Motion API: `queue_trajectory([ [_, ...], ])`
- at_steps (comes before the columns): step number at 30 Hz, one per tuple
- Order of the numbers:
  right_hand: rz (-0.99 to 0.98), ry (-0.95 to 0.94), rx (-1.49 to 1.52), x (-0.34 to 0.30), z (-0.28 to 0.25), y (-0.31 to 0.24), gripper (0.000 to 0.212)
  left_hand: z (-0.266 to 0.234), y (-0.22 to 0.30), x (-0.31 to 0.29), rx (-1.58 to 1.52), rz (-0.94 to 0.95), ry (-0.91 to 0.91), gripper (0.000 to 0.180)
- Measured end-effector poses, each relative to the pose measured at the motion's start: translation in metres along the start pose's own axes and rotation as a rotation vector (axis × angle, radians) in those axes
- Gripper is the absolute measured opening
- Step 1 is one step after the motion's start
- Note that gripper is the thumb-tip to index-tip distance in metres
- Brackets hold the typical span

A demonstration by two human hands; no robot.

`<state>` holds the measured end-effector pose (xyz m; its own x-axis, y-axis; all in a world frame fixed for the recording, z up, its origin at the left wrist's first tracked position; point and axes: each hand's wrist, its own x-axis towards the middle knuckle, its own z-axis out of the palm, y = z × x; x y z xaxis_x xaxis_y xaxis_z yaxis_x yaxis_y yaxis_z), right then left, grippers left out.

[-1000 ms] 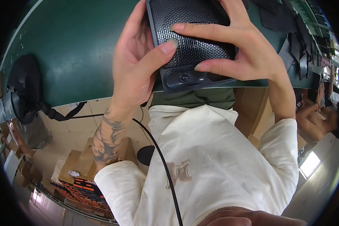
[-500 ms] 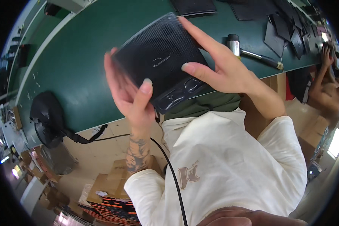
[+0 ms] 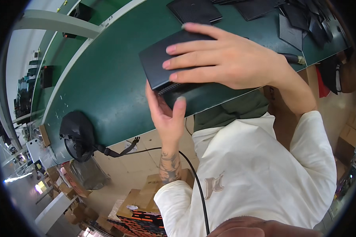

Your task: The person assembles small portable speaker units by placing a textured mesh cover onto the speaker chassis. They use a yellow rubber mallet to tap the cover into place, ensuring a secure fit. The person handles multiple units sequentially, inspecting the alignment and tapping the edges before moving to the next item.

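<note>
while right hand grips black box, left hand, spread, touches it; white shirt bears brown lettering.

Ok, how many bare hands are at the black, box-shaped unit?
2: the bare left hand, partly hidden, at the lower-left corner of the black box-shaped unit; the bare right hand spread across its smooth upper face.

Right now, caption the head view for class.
Right hand across a black box, left hand at its edge, green table beneath.

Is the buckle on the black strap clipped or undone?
Undone: the buckle shows bare prongs, with nothing clipped onto them.
</note>
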<state>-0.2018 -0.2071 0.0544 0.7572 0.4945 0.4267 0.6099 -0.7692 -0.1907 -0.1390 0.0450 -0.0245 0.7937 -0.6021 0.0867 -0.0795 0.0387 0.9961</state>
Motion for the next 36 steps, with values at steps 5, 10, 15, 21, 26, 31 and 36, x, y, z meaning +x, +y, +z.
queue_trajectory([
  [5,0.474,0.378,0.160,-0.013,0.011,-0.031,0.071,0.007,0.014,0.035,-0.059,0.315,0.036,0.087],
  [10,0.781,0.705,0.553,-0.016,0.059,-0.050,0.080,0.009,0.020,0.048,-0.053,0.239,-0.035,0.090],
  [15,0.775,0.775,0.668,-0.017,0.066,-0.055,0.080,0.005,0.018,0.046,-0.170,0.201,-0.058,0.095],
  [21,0.721,0.852,0.578,-0.013,0.074,-0.048,0.069,-0.004,0.011,0.053,-0.061,0.204,0.013,0.100],
  [26,0.728,0.765,0.621,-0.017,0.064,-0.038,0.083,-0.010,0.012,0.061,0.057,0.253,0.027,0.096],
  [31,0.684,0.689,0.761,-0.018,0.060,-0.024,0.099,-0.018,0.004,0.064,0.203,0.403,-0.015,0.085],
  [36,0.713,0.758,0.434,-0.018,0.075,-0.026,0.081,-0.012,0.006,0.065,0.345,0.465,0.072,0.063],
])
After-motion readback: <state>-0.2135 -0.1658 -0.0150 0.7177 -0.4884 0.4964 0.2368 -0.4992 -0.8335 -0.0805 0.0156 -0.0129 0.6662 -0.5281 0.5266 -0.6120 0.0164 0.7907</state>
